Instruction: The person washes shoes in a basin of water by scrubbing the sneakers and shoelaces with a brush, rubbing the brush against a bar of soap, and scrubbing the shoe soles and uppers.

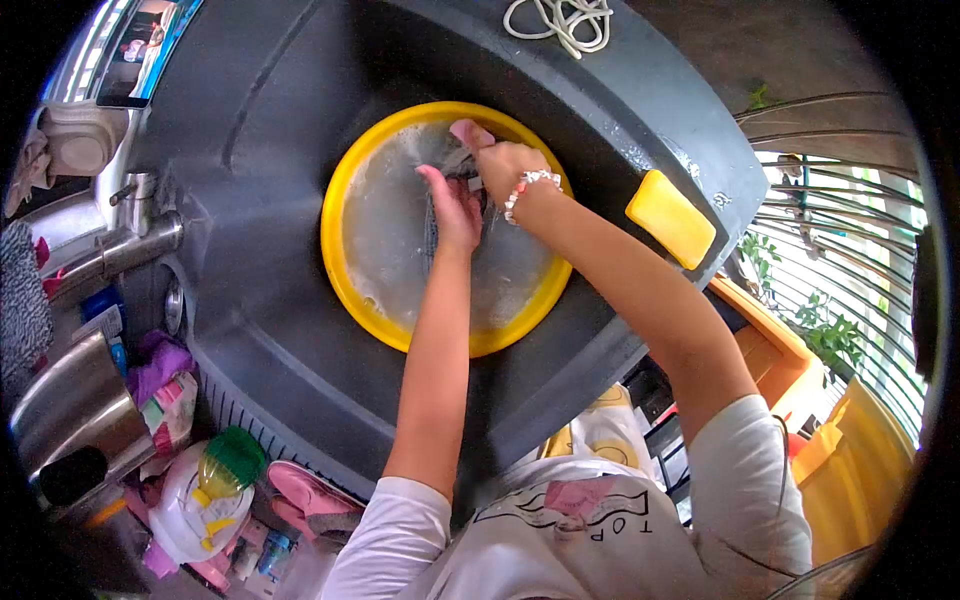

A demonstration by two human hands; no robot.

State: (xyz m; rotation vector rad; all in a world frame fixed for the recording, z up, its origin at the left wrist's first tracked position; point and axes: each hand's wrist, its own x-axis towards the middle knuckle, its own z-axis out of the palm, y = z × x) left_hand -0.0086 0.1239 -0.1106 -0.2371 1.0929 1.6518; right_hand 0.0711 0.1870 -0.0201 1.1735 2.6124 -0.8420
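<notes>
A round yellow basin of cloudy, greyish soapy water stands inside a dark grey sink. Over the water, my left hand has its thumb raised. Its fingers curl partly out of sight around a dark grey, textured thing that dips into the water; its kind cannot be made out. Close beside it, my right hand, wearing a beaded bracelet at the wrist, is closed. A flat pink end sticks out past its thumb side. What this belongs to is hidden by the hand.
A yellow rectangular block lies on the sink's right ledge. A bundled white cord rests on the far rim. To the left are a metal tap, a steel container and a green-topped bottle. An orange crate stands right.
</notes>
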